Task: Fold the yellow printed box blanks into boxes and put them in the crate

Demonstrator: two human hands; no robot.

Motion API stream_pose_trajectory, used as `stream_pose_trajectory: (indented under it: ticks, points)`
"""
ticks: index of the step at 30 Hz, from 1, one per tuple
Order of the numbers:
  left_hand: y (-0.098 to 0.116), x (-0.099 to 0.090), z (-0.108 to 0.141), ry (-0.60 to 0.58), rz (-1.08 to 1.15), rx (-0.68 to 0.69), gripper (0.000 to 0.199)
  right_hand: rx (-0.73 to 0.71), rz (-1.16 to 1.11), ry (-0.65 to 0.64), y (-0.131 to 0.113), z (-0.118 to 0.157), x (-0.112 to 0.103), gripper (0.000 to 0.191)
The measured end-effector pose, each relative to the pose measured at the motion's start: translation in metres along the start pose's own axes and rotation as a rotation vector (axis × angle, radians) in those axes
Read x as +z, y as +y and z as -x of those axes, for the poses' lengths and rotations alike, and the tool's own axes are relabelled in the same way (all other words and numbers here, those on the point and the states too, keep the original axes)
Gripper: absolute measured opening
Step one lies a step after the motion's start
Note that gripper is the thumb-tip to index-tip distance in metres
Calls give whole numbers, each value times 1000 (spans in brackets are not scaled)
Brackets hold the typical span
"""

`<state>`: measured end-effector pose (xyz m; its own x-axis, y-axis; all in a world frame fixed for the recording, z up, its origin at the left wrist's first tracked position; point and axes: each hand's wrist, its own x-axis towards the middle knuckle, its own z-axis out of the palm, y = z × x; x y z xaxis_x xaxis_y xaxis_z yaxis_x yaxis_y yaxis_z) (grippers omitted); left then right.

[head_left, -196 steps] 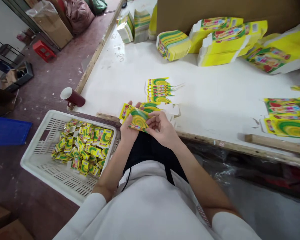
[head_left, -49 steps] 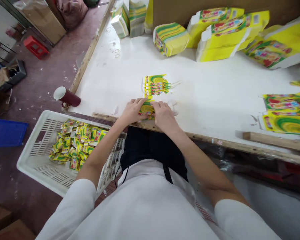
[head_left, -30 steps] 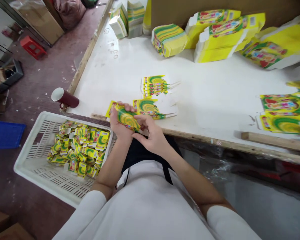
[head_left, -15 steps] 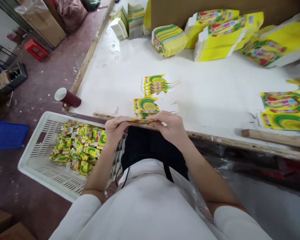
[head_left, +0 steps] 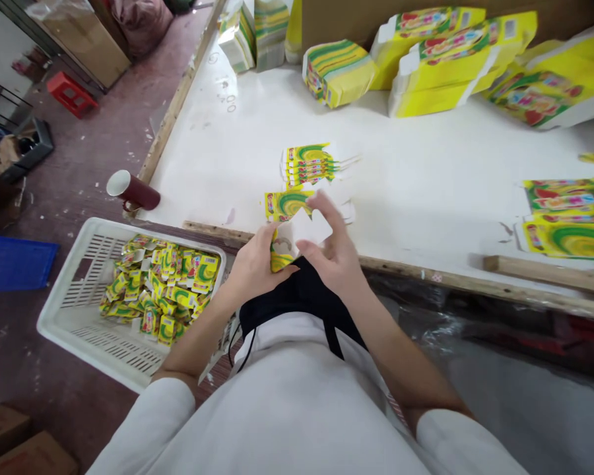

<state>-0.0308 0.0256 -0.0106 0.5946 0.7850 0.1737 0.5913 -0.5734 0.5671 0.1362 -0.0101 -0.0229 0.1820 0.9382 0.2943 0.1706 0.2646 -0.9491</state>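
A small yellow-green carton point(head_left: 282, 254) with white end flaps is held over the table's front edge. My left hand point(head_left: 255, 265) is wrapped round its printed side, thumb below. At the white flaps, my right hand point(head_left: 332, 249) has its thumb and index finger spread, the thumb against a flap. Just behind, a flat printed carton point(head_left: 283, 205) lies on the white table point(head_left: 406, 171), and farther back sits an overlapping row of flat cartons point(head_left: 309, 165). Left of my left hand, a white basket point(head_left: 54, 320) holds many folded small cartons point(head_left: 168, 284).
A maroon mug point(head_left: 141, 194) lies tilted at the table's left corner. Stacks of yellow cartons point(head_left: 435, 72) stand along the back. More flat cartons point(head_left: 567, 218) lie at the right, beside a wooden strip point(head_left: 544, 272). A red stool point(head_left: 72, 94) is on the floor.
The carton, flat and edge-on between both hands before, is now opened out with its white flaps showing. My left hand has moved right and wraps it; my right fingers have spread.
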Motion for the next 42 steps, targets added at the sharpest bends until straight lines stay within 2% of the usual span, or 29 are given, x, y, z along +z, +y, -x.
stream_pose_trajectory:
  ticks: [3,4,6,8,11,13,15,17,19,23,27,30,32,35,37,38,40,42]
  points:
    - [0,4,3,38,2,148,76,334,-405,-255,10,0,11,62]
    - [0,4,3,54,7,175,75,391,-480,-283,14,1,14,64]
    - [-1,3,4,99,10,186,68,423,-526,-254,18,1,17,69]
    - [-4,3,4,100,14,167,56,361,-489,-196,18,2,16,77]
    - [-10,5,4,39,59,126,56,123,-291,-280,15,6,11,80]
    - [-13,8,3,39,91,115,69,-42,-94,-366,15,9,7,60]
    - [-14,7,3,80,68,96,77,-140,58,-360,17,12,5,41]
    - [-13,3,4,86,5,50,74,-189,137,-273,22,13,2,39]
    - [-12,-5,7,47,-47,-7,64,-216,180,-241,27,13,-1,38]
    - [-10,-21,12,-27,-89,-111,55,-218,254,-425,26,9,-12,38]
    - [-6,-22,10,-32,-94,-88,63,-198,277,-512,17,3,-19,33]
    - [-1,-17,7,6,-164,-16,61,-139,271,-445,12,0,-10,23]
    - [-3,-21,11,29,-206,-27,59,-122,248,-401,12,-3,0,25]
    - [-24,-46,29,28,-276,-164,55,-134,231,-325,23,-14,5,54]
    - [-46,-71,46,65,-404,-309,54,-91,333,-169,38,-26,0,65]
    - [-57,-82,55,115,-490,-398,62,-53,434,-95,46,-32,-4,63]
    - [-74,-95,67,190,-540,-518,75,17,633,-67,61,-41,-11,51]
    - [-79,-92,70,205,-414,-524,76,26,736,-98,71,-45,-16,39]
